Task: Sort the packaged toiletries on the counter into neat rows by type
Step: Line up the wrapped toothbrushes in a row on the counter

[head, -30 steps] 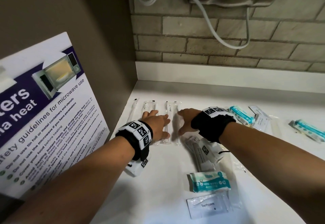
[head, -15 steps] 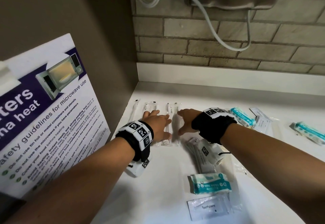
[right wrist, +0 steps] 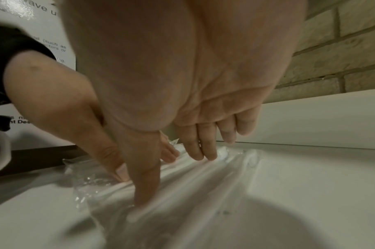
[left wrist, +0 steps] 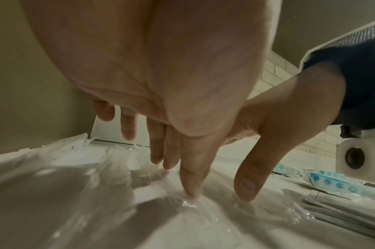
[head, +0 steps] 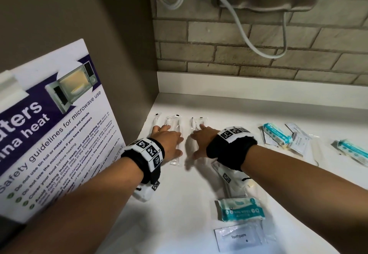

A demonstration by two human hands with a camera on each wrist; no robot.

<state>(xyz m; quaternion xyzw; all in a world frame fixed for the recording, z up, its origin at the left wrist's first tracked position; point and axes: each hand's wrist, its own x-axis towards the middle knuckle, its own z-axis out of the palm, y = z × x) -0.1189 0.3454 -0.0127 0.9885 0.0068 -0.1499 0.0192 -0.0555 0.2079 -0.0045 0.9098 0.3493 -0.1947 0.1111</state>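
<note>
Several clear-wrapped toothbrush packets [head: 175,126] lie side by side in the counter's far left corner. My left hand [head: 169,144] lies flat on the left packets with straight fingers [left wrist: 190,176] pressing the clear wrap [left wrist: 109,168]. My right hand [head: 201,140] lies flat on the right packets [head: 199,123], its fingers [right wrist: 148,182] pushing down on the plastic [right wrist: 203,176]. Neither hand grips anything. Nearer me lie a teal wipes pack [head: 242,210] and a toothpaste sachet [head: 239,237].
A microwave safety poster [head: 49,134] leans against the left wall. Teal packs [head: 276,136] [head: 352,152] and small sachets [head: 300,142] are scattered at the right. A grey packet [head: 229,180] lies under my right wrist. A white cable [head: 249,40] hangs on the brick wall.
Both hands have stayed flat on the toothbrush packets, shifting only slightly; the packets look a little more evenly lined up.
</note>
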